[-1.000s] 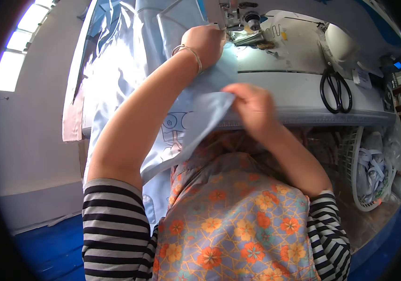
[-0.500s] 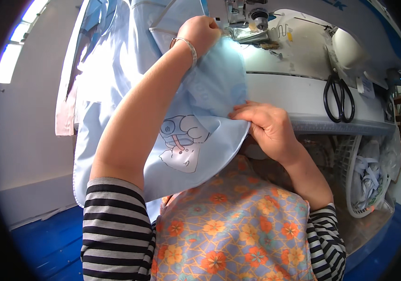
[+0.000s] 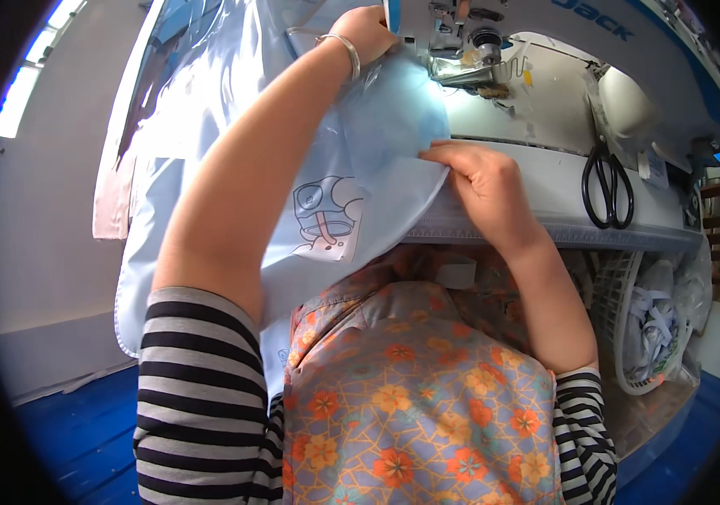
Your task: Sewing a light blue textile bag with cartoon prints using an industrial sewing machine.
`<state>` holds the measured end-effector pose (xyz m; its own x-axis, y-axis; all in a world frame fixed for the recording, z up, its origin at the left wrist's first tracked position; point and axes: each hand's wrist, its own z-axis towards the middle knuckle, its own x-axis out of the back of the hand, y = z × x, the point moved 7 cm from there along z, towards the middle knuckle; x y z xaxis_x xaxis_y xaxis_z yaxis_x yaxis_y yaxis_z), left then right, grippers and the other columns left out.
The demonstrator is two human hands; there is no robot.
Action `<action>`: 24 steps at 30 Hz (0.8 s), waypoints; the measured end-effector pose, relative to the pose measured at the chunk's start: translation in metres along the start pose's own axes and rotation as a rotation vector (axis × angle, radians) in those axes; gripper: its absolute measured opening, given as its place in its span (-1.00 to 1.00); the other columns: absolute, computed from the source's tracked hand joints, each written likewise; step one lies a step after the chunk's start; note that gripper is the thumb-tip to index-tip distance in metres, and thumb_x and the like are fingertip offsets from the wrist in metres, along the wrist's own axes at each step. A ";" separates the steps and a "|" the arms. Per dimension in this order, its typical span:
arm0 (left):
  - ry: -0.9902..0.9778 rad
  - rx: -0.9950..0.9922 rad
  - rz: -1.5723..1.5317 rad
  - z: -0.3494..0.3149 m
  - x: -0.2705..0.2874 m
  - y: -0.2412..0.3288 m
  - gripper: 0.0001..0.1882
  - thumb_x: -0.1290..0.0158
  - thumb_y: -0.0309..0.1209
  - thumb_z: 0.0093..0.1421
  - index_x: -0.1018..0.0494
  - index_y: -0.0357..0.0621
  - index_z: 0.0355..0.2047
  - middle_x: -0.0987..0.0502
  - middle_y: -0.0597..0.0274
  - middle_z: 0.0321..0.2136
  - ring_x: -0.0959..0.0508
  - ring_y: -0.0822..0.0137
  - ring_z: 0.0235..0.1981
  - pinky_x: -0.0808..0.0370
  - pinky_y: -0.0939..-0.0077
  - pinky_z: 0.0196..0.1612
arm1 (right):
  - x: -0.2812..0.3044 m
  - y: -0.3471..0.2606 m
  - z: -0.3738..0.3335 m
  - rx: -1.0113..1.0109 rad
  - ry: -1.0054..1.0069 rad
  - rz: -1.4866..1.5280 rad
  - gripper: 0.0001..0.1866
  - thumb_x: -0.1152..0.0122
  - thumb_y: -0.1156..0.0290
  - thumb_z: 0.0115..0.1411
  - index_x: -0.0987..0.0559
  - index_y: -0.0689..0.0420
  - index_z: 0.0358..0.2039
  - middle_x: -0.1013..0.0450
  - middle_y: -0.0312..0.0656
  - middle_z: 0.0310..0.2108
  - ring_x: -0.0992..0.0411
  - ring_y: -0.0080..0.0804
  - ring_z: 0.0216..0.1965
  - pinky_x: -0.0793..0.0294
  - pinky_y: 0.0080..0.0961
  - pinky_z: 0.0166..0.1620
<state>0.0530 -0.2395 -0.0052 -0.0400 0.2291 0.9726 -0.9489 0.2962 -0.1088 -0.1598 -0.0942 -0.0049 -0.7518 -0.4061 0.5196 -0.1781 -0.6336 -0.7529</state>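
A light blue piece of fabric (image 3: 394,181) with a printed cartoon animal drapes over the sewing table and down its front edge. My left hand (image 3: 366,32), with a silver bangle at the wrist, is closed on the fabric just left of the sewing machine's head (image 3: 461,34); its fingertips are partly hidden. My right hand (image 3: 482,172) pinches the fabric's right edge between thumb and fingers, nearer to me. Under the machine's lamp, the edge between both hands is brightly lit. Where the needle meets the cloth I cannot make out.
Black-handled scissors (image 3: 607,185) lie on the white table (image 3: 545,172) at the right. Below the tabletop stands a white plastic basket (image 3: 621,324) with scraps and clear plastic. A ruler strip (image 3: 503,233) runs along the table's front edge. Blue flooring (image 3: 82,438) shows at the lower left.
Both hands have moved away from me, up the picture, with the fabric. The printed animal has shifted the same way, and its lower part has folded out of sight.
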 end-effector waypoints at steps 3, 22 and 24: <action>0.252 0.022 -0.395 -0.042 0.053 0.014 -0.77 -0.02 -0.32 0.21 -0.52 -0.15 -0.53 -0.55 0.16 -0.53 -0.56 0.13 -0.43 -0.46 0.31 -0.33 | 0.002 0.004 0.008 0.060 0.015 -0.022 -0.71 -0.06 0.72 0.07 -0.62 0.23 -0.22 -0.57 0.00 -0.17 -0.52 -0.08 -0.02 -0.48 -0.31 0.05; 0.331 1.103 -1.215 -0.329 0.040 -0.206 -0.50 -0.25 -0.12 0.09 -0.54 -0.37 -0.19 -0.59 0.11 -0.38 -0.55 0.26 -0.45 -0.50 0.41 -0.33 | -0.090 -0.150 -0.024 0.575 -0.223 -0.314 -0.74 -0.16 0.51 0.00 -0.59 0.18 -0.24 -0.54 -0.06 -0.15 -0.50 -0.12 -0.09 -0.46 -0.20 0.04; 0.659 0.984 -1.424 -0.340 0.080 -0.206 -0.47 -0.22 -0.15 0.11 -0.49 -0.34 -0.07 -0.58 0.09 -0.25 -0.56 0.26 -0.34 -0.51 0.40 -0.22 | -0.092 -0.142 -0.026 0.436 -0.376 -0.354 -0.76 -0.20 0.52 -0.02 -0.60 0.17 -0.27 -0.57 -0.12 -0.26 -0.55 -0.16 -0.25 -0.54 -0.29 -0.12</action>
<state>0.3522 0.0331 0.0248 0.7387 0.6727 -0.0424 0.0200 0.0409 0.9990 -0.0822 0.0506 0.0437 -0.4092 -0.2763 0.8696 -0.0416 -0.9464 -0.3202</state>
